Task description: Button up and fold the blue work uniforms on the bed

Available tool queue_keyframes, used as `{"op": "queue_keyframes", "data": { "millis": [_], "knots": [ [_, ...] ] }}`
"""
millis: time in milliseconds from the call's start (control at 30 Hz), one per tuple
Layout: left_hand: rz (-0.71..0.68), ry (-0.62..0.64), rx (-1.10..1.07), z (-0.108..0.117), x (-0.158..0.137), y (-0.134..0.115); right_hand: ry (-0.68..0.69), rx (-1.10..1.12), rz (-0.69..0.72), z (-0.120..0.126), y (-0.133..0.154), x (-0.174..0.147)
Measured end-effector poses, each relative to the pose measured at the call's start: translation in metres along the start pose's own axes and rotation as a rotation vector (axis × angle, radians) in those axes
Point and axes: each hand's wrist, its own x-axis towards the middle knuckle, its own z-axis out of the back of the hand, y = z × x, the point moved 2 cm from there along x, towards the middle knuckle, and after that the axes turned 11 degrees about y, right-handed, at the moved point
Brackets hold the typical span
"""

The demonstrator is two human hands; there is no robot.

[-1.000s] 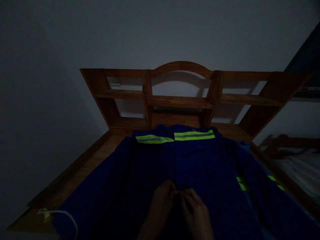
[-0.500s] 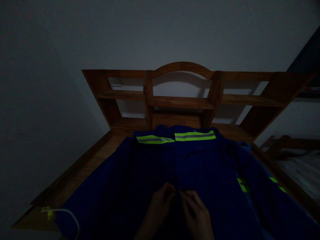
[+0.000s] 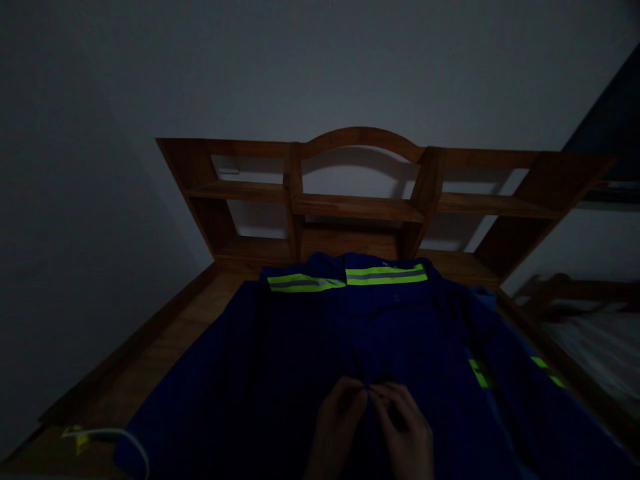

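A dark blue work jacket (image 3: 295,347) with yellow-green and grey reflective strips lies spread over a wooden surface. Low in the picture, my left hand (image 3: 336,417) pinches the cloth at the jacket's front opening, thumb against fingers. Beside it, my right hand (image 3: 404,420) also pinches the front edge, its fingertips almost touching those of the left. Both hands are closed on the jacket front. Whether a button or other fastener sits between the fingertips is too dark and small to tell.
A wooden shelf unit (image 3: 357,207) with an arched top stands behind the jacket, against a grey wall (image 3: 320,67). A pale curved cord (image 3: 123,433) lies at lower left. At the right edge is pale bedding (image 3: 600,343) beside a wooden rail (image 3: 585,288).
My hands have come together at the jacket's front edge, the left moving right to meet the right. The cloth between them is now bunched slightly. The view has shifted a little.
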Motion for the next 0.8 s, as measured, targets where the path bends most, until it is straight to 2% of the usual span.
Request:
{"op": "queue_keyframes", "data": {
  "millis": [300, 567, 667, 800],
  "knots": [
    [0.037, -0.076, 0.024, 0.002, 0.006, 0.010, 0.100, 0.035, -0.047, -0.008, -0.008, 0.001],
    [0.084, -0.040, 0.056, 0.010, 0.011, 0.010, 0.126, 0.004, -0.052, -0.010, -0.010, 0.001],
    [0.137, 0.017, 0.039, 0.016, 0.016, 0.009, 0.128, -0.012, -0.051, -0.011, -0.009, 0.000],
    [0.191, 0.021, 0.046, 0.020, 0.019, 0.011, 0.119, -0.037, -0.022, -0.012, -0.007, 0.001]
  ]
}}
